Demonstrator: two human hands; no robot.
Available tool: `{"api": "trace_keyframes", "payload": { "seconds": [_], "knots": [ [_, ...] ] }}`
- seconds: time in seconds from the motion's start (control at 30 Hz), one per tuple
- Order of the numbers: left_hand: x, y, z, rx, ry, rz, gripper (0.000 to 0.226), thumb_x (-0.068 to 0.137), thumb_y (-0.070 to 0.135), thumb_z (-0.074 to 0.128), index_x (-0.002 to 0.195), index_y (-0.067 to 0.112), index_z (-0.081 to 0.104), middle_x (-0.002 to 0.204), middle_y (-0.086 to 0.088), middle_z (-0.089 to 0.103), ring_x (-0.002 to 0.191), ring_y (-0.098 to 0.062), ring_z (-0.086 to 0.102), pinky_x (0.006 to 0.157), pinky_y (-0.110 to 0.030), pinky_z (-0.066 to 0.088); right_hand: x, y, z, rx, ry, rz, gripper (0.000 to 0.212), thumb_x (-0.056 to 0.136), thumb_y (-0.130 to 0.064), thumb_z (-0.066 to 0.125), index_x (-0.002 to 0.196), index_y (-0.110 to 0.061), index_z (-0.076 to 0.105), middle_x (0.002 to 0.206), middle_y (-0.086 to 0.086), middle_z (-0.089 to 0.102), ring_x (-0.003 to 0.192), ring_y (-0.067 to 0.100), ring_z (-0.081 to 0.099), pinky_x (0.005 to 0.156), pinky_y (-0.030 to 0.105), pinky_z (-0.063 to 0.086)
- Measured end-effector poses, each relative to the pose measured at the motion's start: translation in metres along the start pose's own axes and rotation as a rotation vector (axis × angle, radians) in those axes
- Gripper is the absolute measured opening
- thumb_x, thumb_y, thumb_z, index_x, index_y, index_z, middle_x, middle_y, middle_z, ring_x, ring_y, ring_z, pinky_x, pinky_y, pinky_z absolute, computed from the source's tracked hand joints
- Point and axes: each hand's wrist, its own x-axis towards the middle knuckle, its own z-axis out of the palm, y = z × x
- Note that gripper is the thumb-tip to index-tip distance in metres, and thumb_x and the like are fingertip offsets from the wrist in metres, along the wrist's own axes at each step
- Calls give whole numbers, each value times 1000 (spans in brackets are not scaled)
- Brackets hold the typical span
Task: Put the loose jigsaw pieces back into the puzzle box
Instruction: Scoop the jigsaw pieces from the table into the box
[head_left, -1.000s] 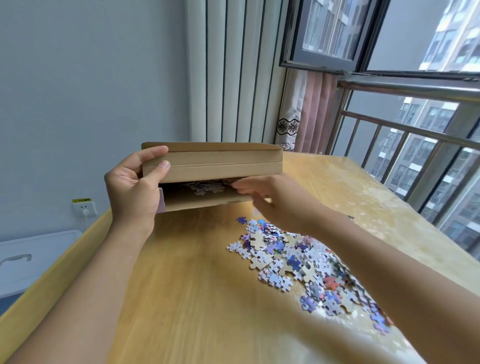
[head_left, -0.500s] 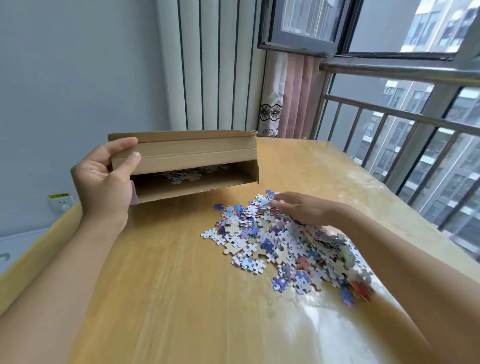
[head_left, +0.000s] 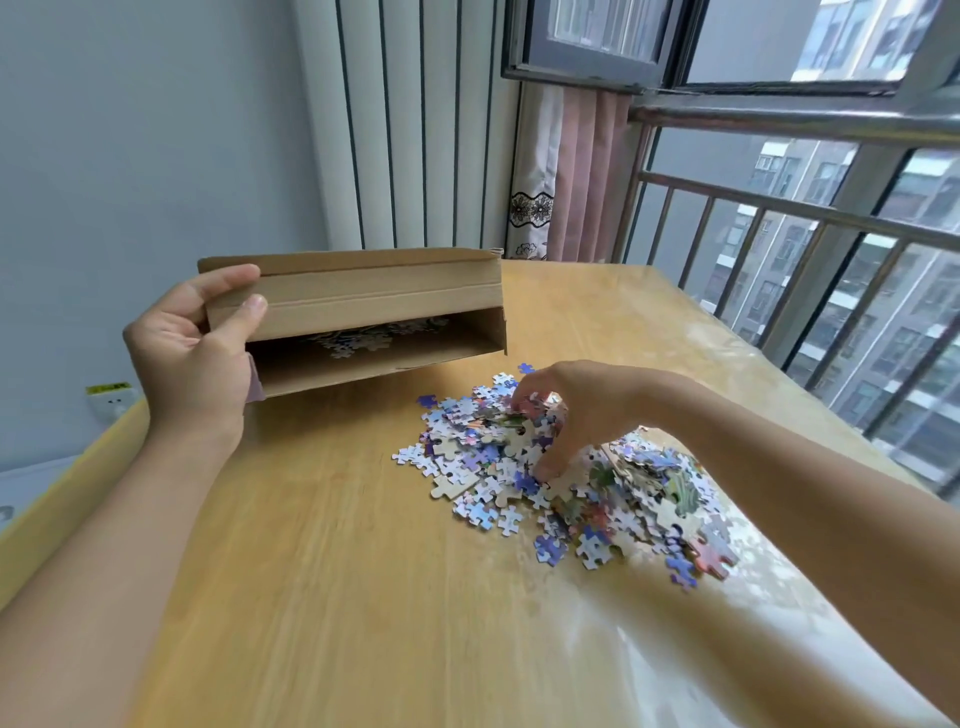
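The right hand (head_left: 576, 415), which hovered flat over the pile half a second ago, is now curling its fingers around a clump of jigsaw pieces (head_left: 561, 478) on the wooden table (head_left: 337, 597). The left hand (head_left: 192, 358) is still gripping the tilted cardboard puzzle box (head_left: 374, 301), with some pieces lying inside.

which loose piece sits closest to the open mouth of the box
The lone blue piece at the far tip of the pile, just beyond the right hand. It lies apart from the heap, nearest the puzzle box that the left hand holds.
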Motion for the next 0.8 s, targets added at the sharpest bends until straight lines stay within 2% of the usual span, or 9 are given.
{"api": "trace_keyframes", "payload": {
  "seconds": [0.13,0.23,0.33,0.4,0.5,0.6,0.67,0.73,0.8],
  "knots": [
    [2,-3,-2,6,5,-15,19,90,10,71,105,20,75,59,21,63,35,-8,46,36,-21,36,-1,2,5,2,102,-49,68,72,-46,87,131,-29,59,124,-5,59,106,20,56,82,33,47],
    [5,-5,-6,14,0,-22,19,89,13,73,102,26,77,62,18,64,36,-10,44,36,-21,34,-2,4,6,41,170,-99,53,77,-39,85,124,-26,64,117,-7,64,100,19,60,82,32,51],
    [5,-2,-6,6,-10,-31,22,91,11,72,97,32,76,57,17,59,30,-12,39,31,-19,30,-4,4,3,33,278,-135,44,82,-26,80,123,-19,68,104,-6,67,82,8,59,64,13,43],
    [4,0,-5,2,-12,-31,23,91,11,71,96,33,76,54,17,57,28,-13,38,30,-19,29,-5,4,-1,59,353,-175,34,83,-18,78,116,-16,71,90,-10,68,71,-2,57,56,10,41],
    [5,0,-7,4,-18,-43,23,91,9,71,97,32,76,54,17,56,29,-12,38,29,-19,29,-7,1,-10,119,393,-226,30,83,-16,79,113,-19,73,89,-16,69,73,-7,62,60,8,44],
    [8,8,-5,-4,-32,-59,25,92,8,71,96,32,76,54,15,57,30,-13,37,30,-18,29,-9,-4,-23,144,411,-261,43,84,-19,81,124,-26,68,107,-19,67,84,-2,63,69,6,44],
    [17,18,1,-22,-38,-59,25,91,7,71,95,31,77,58,16,61,38,-11,45,37,-20,38,-12,-8,-32,165,408,-283,58,85,-20,81,136,-33,59,113,-26,60,98,-2,57,79,5,39],
    [29,29,10,-55,-35,-67,26,89,4,71,95,29,77,74,17,71,65,-10,61,66,-24,56,-13,-12,-40,211,413,-294,69,84,-18,81,144,-36,50,114,-28,57,103,-4,53,83,11,40],
    [43,43,19,-68,-51,-76,28,88,2,71,92,30,78,88,13,76,86,-10,68,95,-32,56,-14,-19,-57,205,466,-321,67,84,-17,81,143,-32,53,115,-25,59,97,-10,53,82,7,39]
  ]
}}
